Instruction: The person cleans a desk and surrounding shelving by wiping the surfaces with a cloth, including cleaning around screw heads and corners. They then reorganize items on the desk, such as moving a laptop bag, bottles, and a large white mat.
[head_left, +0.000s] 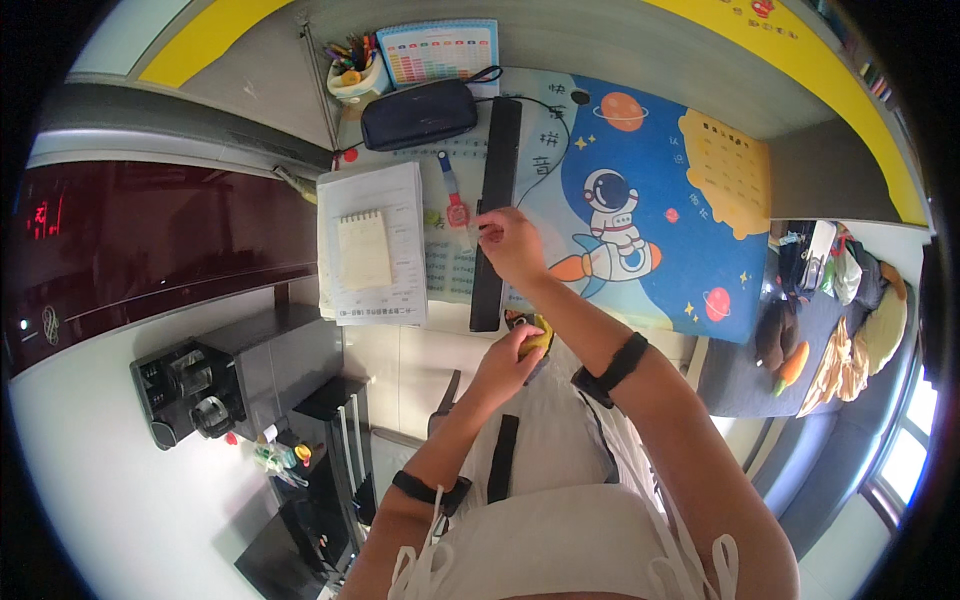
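Note:
My right hand (513, 246) is over a long black bar (495, 161) lying across the desk mat. Its fingers are bent together near the bar's left edge; whether something small is pinched there cannot be made out. Just left of the fingertips lies a child's wristwatch (457, 214) with a red case and a blue and red strap. Below the desk's front edge, my left hand (508, 367) holds a small yellow and black item (535, 343), partly covered by the fingers.
A spiral notepad (364, 251) rests on a stack of printed papers (409, 300) at left. Behind are a dark pencil case (418, 114), a pen holder (361, 81) and a desk calendar (439, 54). An astronaut-printed desk mat (679, 292) extends right. A thin black cable (568, 139) curves behind the bar.

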